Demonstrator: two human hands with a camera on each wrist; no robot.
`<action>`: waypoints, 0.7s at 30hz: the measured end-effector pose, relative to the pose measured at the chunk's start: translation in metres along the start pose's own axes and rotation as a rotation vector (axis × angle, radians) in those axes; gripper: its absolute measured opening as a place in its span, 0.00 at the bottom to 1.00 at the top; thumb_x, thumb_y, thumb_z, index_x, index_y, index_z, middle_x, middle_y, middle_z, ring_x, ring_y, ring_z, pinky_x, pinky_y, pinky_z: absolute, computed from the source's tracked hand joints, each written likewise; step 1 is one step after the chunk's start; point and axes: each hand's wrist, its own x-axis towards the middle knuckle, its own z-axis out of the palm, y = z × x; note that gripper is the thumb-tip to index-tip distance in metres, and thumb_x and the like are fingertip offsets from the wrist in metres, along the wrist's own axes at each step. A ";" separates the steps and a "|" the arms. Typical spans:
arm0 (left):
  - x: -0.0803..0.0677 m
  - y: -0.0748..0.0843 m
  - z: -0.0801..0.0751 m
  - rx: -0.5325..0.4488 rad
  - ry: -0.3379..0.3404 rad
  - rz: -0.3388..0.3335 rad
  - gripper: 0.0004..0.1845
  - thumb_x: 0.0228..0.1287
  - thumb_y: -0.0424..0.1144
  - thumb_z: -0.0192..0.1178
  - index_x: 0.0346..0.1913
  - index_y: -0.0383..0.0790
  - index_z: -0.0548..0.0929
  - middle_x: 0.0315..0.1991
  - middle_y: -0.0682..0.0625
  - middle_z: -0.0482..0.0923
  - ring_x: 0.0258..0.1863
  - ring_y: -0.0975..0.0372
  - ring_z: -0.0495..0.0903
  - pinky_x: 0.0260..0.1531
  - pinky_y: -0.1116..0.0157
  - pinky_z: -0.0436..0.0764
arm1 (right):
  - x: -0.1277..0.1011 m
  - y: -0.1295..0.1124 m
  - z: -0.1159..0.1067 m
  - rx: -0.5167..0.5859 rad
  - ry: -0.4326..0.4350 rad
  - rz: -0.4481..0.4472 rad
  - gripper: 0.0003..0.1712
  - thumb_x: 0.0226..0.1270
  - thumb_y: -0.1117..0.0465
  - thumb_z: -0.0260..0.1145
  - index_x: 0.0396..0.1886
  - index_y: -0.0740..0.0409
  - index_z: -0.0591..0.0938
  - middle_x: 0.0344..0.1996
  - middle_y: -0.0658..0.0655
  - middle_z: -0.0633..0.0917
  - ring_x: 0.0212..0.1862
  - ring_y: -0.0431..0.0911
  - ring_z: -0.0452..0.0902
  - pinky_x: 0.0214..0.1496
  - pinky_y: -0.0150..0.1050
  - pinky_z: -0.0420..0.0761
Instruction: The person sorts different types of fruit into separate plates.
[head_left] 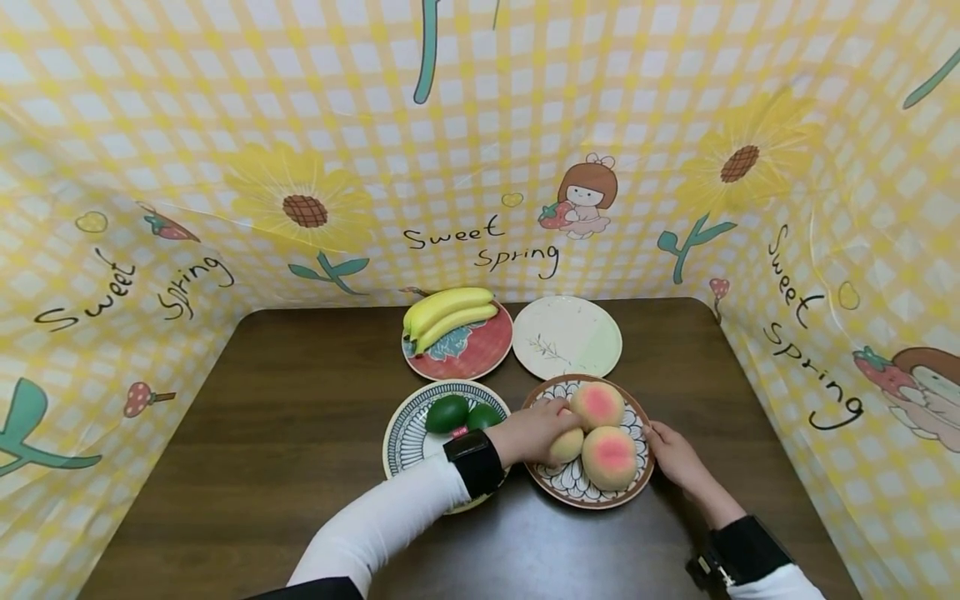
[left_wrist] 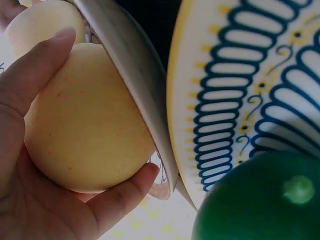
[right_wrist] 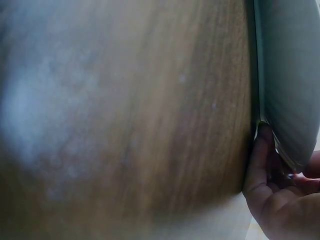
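Note:
On a brown-rimmed plate [head_left: 572, 483] with a petal pattern lie three peaches, two with pink blush: an upper peach [head_left: 597, 405] and a lower peach [head_left: 610, 458]. My left hand [head_left: 534, 432] reaches over from the left and grips the third, a pale yellow peach [left_wrist: 90, 120], with thumb and fingers curled round it. It sits at the plate's left side. With my right hand [head_left: 678, 457] I pinch the right rim of the same plate. In the right wrist view the fingers [right_wrist: 260, 160] reach under the rim, beside the plate's pale underside [right_wrist: 292, 75].
Under my left forearm, a blue-patterned plate [head_left: 405, 442] holds dark green fruits [head_left: 447, 414], partly hidden. Behind stand a red plate [head_left: 491, 354] with bananas [head_left: 450, 312] and a pale green plate [head_left: 567, 333]. A checked cloth [head_left: 465, 167] walls the brown table [head_left: 300, 433].

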 end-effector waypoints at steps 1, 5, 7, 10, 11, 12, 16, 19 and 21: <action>0.001 0.000 0.000 -0.003 -0.003 -0.003 0.35 0.53 0.41 0.77 0.66 0.58 0.77 0.63 0.48 0.75 0.61 0.57 0.75 0.51 0.62 0.82 | 0.000 0.000 0.000 0.003 -0.003 0.001 0.25 0.85 0.59 0.46 0.64 0.76 0.74 0.54 0.73 0.82 0.59 0.58 0.77 0.66 0.52 0.74; 0.002 0.001 -0.002 0.004 -0.017 -0.003 0.37 0.52 0.42 0.78 0.67 0.58 0.77 0.64 0.48 0.75 0.62 0.57 0.75 0.56 0.62 0.81 | 0.000 0.001 0.000 0.004 -0.011 0.000 0.25 0.85 0.59 0.46 0.65 0.77 0.73 0.56 0.73 0.82 0.60 0.59 0.76 0.66 0.53 0.74; 0.001 0.001 -0.003 0.001 -0.020 -0.006 0.39 0.52 0.43 0.79 0.69 0.58 0.75 0.66 0.47 0.74 0.64 0.56 0.75 0.57 0.61 0.80 | 0.002 0.001 -0.001 0.008 -0.014 -0.002 0.25 0.85 0.58 0.47 0.65 0.76 0.73 0.54 0.73 0.82 0.57 0.57 0.78 0.63 0.48 0.76; -0.001 -0.003 -0.008 -0.004 -0.008 -0.005 0.42 0.53 0.46 0.78 0.72 0.58 0.71 0.68 0.46 0.72 0.67 0.54 0.73 0.58 0.58 0.81 | 0.004 0.002 -0.002 0.061 -0.046 -0.002 0.26 0.84 0.58 0.47 0.65 0.78 0.72 0.52 0.73 0.83 0.49 0.49 0.81 0.52 0.39 0.81; -0.003 -0.004 -0.011 -0.019 0.000 -0.004 0.43 0.54 0.47 0.78 0.73 0.57 0.70 0.70 0.45 0.71 0.68 0.52 0.73 0.59 0.56 0.81 | 0.005 0.002 -0.003 0.075 -0.056 0.002 0.26 0.84 0.58 0.48 0.66 0.78 0.71 0.52 0.72 0.83 0.46 0.46 0.81 0.48 0.36 0.81; -0.004 -0.007 -0.015 -0.033 0.010 -0.007 0.43 0.55 0.48 0.77 0.74 0.56 0.68 0.71 0.45 0.70 0.69 0.51 0.73 0.59 0.55 0.82 | 0.006 0.002 -0.004 0.095 -0.066 0.004 0.27 0.84 0.58 0.48 0.66 0.79 0.70 0.52 0.73 0.82 0.44 0.44 0.80 0.44 0.34 0.81; -0.009 -0.028 -0.039 -0.118 0.072 -0.044 0.45 0.61 0.49 0.74 0.78 0.50 0.62 0.73 0.41 0.67 0.72 0.48 0.71 0.65 0.49 0.79 | 0.016 0.002 -0.010 0.094 -0.056 0.011 0.30 0.83 0.56 0.48 0.69 0.79 0.66 0.56 0.77 0.78 0.41 0.41 0.78 0.37 0.33 0.81; -0.018 -0.058 -0.061 -0.194 0.134 -0.120 0.46 0.65 0.46 0.71 0.80 0.45 0.59 0.76 0.37 0.64 0.75 0.45 0.66 0.73 0.48 0.70 | 0.031 0.000 -0.017 0.078 -0.038 0.008 0.30 0.83 0.56 0.48 0.70 0.78 0.65 0.55 0.77 0.78 0.39 0.42 0.77 0.36 0.34 0.80; -0.024 -0.084 -0.073 -0.213 0.194 -0.176 0.44 0.67 0.44 0.70 0.80 0.41 0.59 0.76 0.34 0.63 0.76 0.44 0.64 0.75 0.48 0.67 | 0.042 -0.002 -0.022 0.082 -0.057 0.004 0.30 0.84 0.57 0.46 0.70 0.80 0.64 0.52 0.78 0.79 0.38 0.41 0.78 0.36 0.34 0.81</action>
